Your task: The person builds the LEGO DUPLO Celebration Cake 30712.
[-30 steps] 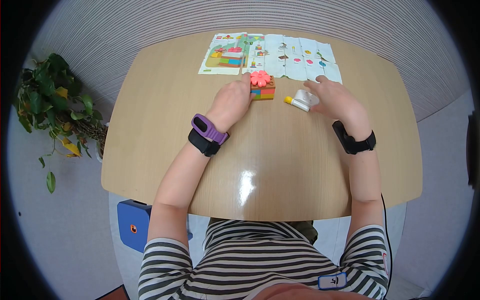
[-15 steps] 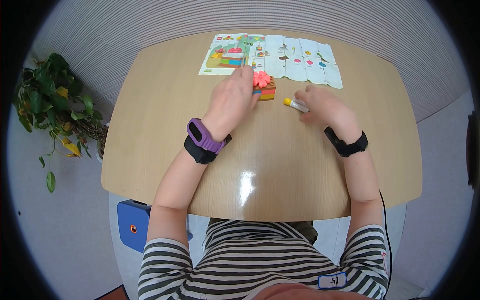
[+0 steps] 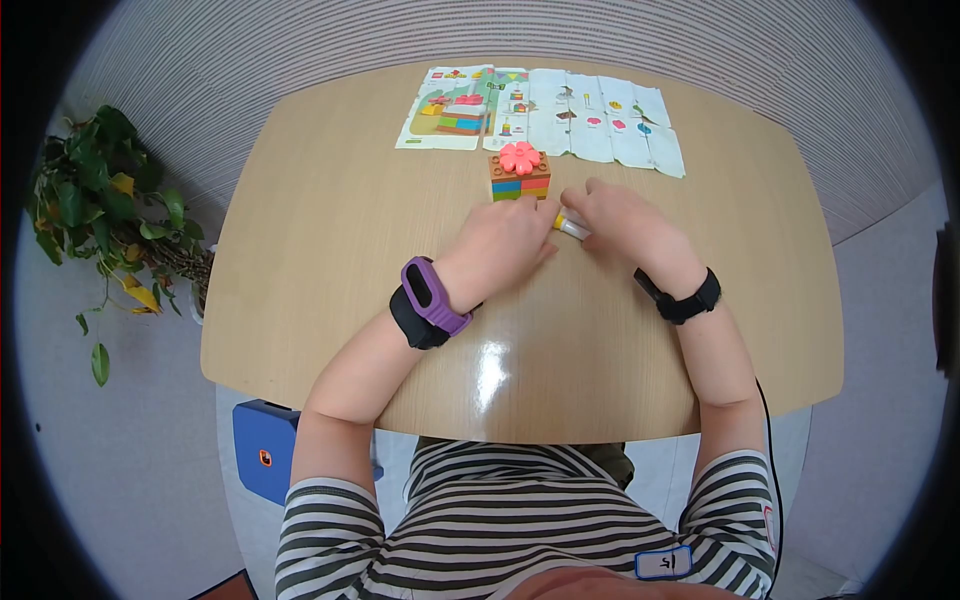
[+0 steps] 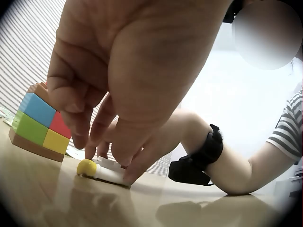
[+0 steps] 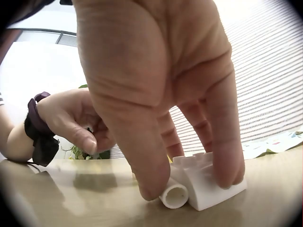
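The left hand is just in front of a block stack topped by a pink flower, its fingers loosely bent over the yellow end of a white tube. No object shows in its fingers. The right hand pinches the tube and a white curved brick between thumb and fingers, low at the tabletop; the two pieces lie side by side in the right wrist view. In the head view the brick is hidden under that hand.
Behind the stack an unfolded instruction sheet lies on the table. A leafy plant stands beyond the table's left edge. Below the front left edge is a blue box, and a cable runs beside the right arm.
The left hand has left the stack's side and come toward the body and right. Moving left, the right hand has brought the white pieces closer to the stack. More of the stack shows.
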`<state>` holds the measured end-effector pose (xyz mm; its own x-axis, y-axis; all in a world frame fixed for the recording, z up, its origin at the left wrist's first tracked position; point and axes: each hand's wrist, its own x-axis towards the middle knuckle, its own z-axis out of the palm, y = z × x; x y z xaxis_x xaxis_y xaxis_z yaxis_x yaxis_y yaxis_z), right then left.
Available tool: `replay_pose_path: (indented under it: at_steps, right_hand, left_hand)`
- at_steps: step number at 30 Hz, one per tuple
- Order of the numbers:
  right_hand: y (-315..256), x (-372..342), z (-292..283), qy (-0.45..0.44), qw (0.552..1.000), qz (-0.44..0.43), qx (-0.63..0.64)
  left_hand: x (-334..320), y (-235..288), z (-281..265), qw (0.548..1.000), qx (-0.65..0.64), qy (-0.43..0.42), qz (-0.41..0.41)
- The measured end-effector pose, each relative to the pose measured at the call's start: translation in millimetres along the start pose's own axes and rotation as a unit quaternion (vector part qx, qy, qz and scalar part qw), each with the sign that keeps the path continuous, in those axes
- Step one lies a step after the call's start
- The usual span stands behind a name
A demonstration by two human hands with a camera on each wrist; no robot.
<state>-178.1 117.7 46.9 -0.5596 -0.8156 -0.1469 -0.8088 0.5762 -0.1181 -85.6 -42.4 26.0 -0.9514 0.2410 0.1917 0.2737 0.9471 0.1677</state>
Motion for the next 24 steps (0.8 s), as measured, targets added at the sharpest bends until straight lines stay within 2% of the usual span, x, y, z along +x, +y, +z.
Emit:
replay_pose_path:
  at_steps: [6,12,15,24]
  right_hand:
    - [-6.0,2.9,13.2,0.009,0.998,-0.048,0.031]
    - [-11.1,3.1,14.3,0.017,0.995,-0.081,0.054]
    - [-10.8,3.2,14.2,0.027,0.993,-0.096,0.060]
    - [-12.5,4.0,12.6,0.019,0.988,-0.120,0.097]
  left_hand:
    - [-1.3,-2.9,6.8,1.000,0.008,0.005,0.004]
    - [-2.7,-7.4,9.6,0.999,0.005,-0.034,0.003]
    - [-3.0,-10.4,12.8,1.000,-0.007,-0.019,0.014]
    - [-3.6,-14.1,5.7,0.994,0.016,-0.107,0.034]
